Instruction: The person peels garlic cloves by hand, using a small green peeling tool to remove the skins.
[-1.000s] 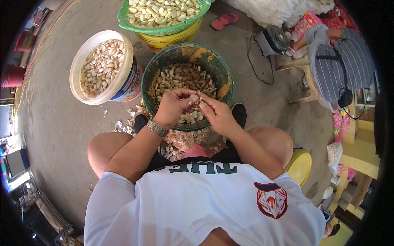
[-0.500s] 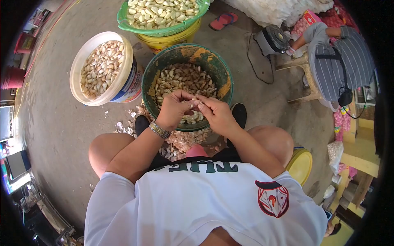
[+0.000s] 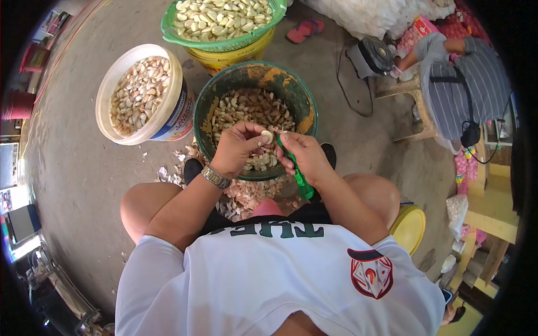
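Observation:
My left hand [image 3: 238, 150] pinches a pale peeled garlic clove [image 3: 267, 136] between thumb and fingers, above the green bucket. Close beside it, my right hand [image 3: 305, 157] grips a green-handled knife [image 3: 301, 182], its handle pointing back toward me; the blade is hard to make out. A bit of papery skin shows near the right fingertips. Beneath both hands stands the dark green bucket [image 3: 307, 95], with many unpeeled garlic cloves [image 3: 252, 109] inside and paler cloves [image 3: 262, 162] at its near side. The hands partly hide the contents.
A white bucket [image 3: 103, 95] of garlic cloves stands at left. Behind is a green basket [image 3: 168, 31] of peeled cloves on a yellow bucket [image 3: 224, 59]. Garlic skins [image 3: 255, 193] litter the floor between my feet. Another person [image 3: 471, 84] sits at right near a plastic stool [image 3: 417, 112].
My hands have moved slightly apart. The green knife handle now shows below my right hand, and the peeled clove is plainly visible in my left fingers.

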Demonstrator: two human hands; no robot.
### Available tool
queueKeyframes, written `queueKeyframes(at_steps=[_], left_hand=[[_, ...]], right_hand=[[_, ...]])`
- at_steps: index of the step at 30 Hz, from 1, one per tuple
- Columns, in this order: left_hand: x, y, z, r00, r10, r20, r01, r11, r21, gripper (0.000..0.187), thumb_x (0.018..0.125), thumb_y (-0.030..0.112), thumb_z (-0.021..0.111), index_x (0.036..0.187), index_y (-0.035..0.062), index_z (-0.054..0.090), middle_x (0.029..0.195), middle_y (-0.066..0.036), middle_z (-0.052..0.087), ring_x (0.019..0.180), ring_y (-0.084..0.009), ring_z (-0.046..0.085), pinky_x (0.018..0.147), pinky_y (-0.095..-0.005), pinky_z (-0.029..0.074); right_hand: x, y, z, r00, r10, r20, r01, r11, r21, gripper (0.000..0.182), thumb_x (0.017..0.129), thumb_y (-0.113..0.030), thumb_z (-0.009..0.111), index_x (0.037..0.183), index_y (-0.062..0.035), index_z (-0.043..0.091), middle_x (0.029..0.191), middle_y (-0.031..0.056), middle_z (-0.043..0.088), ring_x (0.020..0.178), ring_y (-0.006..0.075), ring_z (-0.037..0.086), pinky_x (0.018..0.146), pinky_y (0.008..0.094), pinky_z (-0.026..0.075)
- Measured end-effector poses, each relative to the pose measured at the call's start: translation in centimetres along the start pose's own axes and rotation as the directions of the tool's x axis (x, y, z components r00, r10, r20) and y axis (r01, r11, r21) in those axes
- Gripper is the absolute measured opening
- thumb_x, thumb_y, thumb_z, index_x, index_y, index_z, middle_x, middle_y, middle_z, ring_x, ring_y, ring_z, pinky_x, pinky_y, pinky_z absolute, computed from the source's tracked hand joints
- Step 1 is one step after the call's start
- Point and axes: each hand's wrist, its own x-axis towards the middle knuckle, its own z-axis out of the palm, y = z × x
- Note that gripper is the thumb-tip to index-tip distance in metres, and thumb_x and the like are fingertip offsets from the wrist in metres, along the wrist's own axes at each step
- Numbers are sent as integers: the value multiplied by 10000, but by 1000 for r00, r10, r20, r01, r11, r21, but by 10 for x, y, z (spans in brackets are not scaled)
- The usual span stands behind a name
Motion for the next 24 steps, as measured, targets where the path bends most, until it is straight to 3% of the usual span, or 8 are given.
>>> queueKeyframes(at_steps=[3,6,9,12,15,18,21,24], left_hand=[[1,-2,-2,1000,2,10,-2,1000,-16,130,728,19,598,840,18,531,790,-42,583,679,-96,560,544,-189,458],[2,-3,-3,999,-8,49,9,1000,-18,138,744,11,578,867,27,516,810,-46,577,699,-111,567,556,-210,465],[0,-3,-5,994,-68,82,74,995,-72,144,761,21,561,897,31,513,828,-49,573,717,-118,569,569,-221,469],[-2,1,-1,994,-107,34,109,990,-87,169,773,40,552,937,33,515,839,-48,573,723,-117,569,585,-215,464],[-1,-3,-2,996,-82,33,85,993,-76,219,774,51,554,987,32,507,851,-48,573,730,-119,569,605,-213,455],[-1,-2,-3,992,-123,10,123,988,-91,253,779,51,541,1025,19,492,876,-56,571,747,-129,567,646,-226,454],[-1,0,-2,991,-135,20,136,972,-192,249,773,59,542,1011,-1,501,883,-68,575,743,-134,566,645,-232,456],[2,-2,-5,989,-129,77,144,954,-262,273,787,47,490,1052,-20,475,921,-85,567,783,-147,558,684,-245,451]], right_hand=[[2,2,2,994,-106,-5,105,986,-128,297,849,-263,459,668,-28,467,563,8,438,410,66,371,370,213,317],[0,4,11,969,-241,-52,227,953,-199,261,853,-242,451,787,-6,541,560,3,439,415,58,371,377,205,320],[-1,-1,6,990,-120,-68,117,992,-53,277,852,-233,455,1002,-20,548,575,-3,447,425,50,375,381,193,322],[0,4,7,987,-146,-72,134,980,-147,322,849,-222,460,1114,-42,495,580,-5,448,433,48,379,375,189,319],[5,14,8,936,-350,-29,308,859,-410,301,851,-219,456,1077,-26,511,586,-4,450,437,45,380,370,185,315],[0,5,9,984,-147,-96,134,982,-131,290,855,-217,448,1057,-21,519,581,-8,444,439,46,375,367,189,311],[-2,-2,10,981,-102,-165,109,993,34,295,857,-223,443,1056,-19,517,575,-13,437,434,43,364,364,189,302],[-2,-2,9,973,-178,-146,168,983,-76,298,859,-229,439,1053,-17,517,573,-11,435,425,47,359,362,184,291]])
